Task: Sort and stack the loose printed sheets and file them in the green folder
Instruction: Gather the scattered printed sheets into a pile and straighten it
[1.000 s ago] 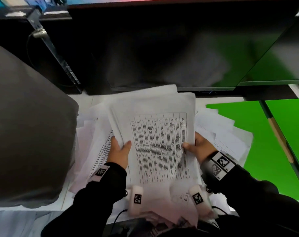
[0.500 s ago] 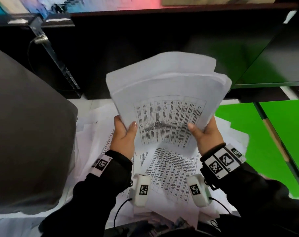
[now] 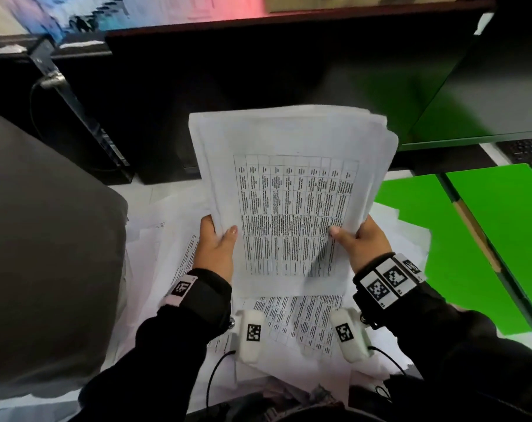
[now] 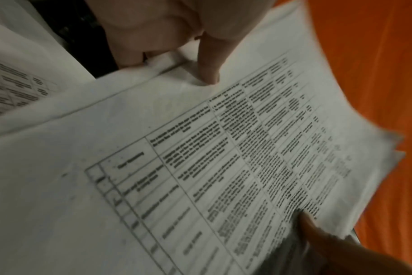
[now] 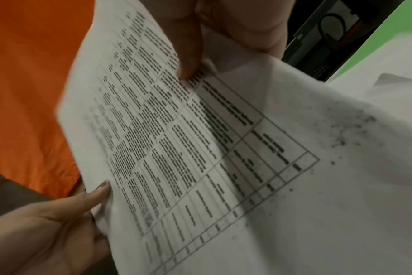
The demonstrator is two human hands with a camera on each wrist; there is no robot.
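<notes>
I hold a stack of printed sheets [image 3: 292, 184] upright over the desk, its top page a table of text. My left hand [image 3: 222, 236] grips the lower left edge with the thumb on the front, and my right hand [image 3: 346, 236] grips the lower right edge the same way. The left wrist view shows the stack [image 4: 200, 158] under my left thumb [image 4: 209, 70]. In the right wrist view my right thumb [image 5: 188, 55] presses the page [image 5: 223, 148]. More loose sheets [image 3: 301, 321] lie below. The green folder [image 3: 471, 233] lies open at the right.
A large dark grey shape [image 3: 45, 269] fills the left side. Dark monitors [image 3: 258, 86] stand behind the desk, with a keyboard [image 3: 526, 150] at the far right. A brown strip [image 3: 474, 236] runs along the folder's spine. Orange fabric [image 4: 376, 74] shows behind the stack.
Both hands have lifted the stack off the desk and stood it up. Its fanned top edges have drawn closer together, and printed sheets beneath are now uncovered.
</notes>
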